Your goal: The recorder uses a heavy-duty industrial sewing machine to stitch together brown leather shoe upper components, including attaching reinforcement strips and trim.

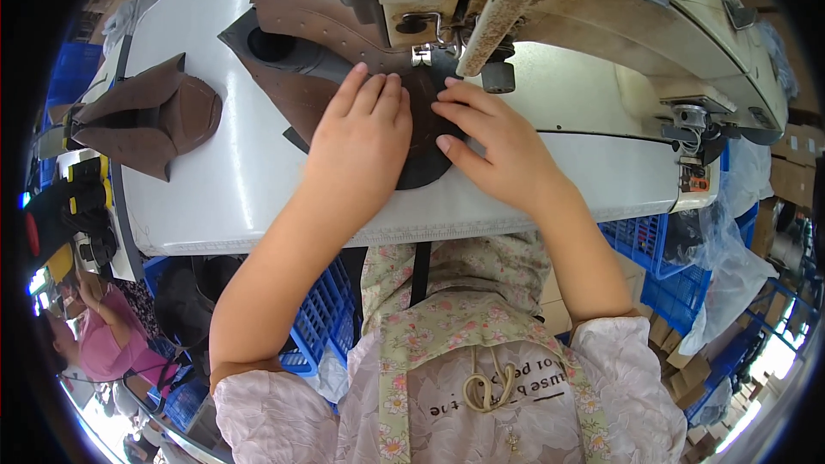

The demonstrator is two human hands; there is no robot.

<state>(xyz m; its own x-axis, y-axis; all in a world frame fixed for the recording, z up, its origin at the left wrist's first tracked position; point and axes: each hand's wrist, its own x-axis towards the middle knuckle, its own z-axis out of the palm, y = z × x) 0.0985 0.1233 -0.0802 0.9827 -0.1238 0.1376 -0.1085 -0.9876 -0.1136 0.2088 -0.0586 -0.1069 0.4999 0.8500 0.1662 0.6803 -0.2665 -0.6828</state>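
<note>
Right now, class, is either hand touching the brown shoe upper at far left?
No, left hand and right hand are both at another upper.

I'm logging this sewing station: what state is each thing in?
Sewing machine: running or stopped, cannot tell
Central shoe upper: spread open, partly beneath the machine
Left hand: open, resting on the central shoe upper
Right hand: open, fingertips touching that upper
Left shoe upper: lying apart, open-throated

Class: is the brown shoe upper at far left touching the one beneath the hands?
Apart. The head view shows white tabletop between the leftmost upper and the handled upper.
</note>
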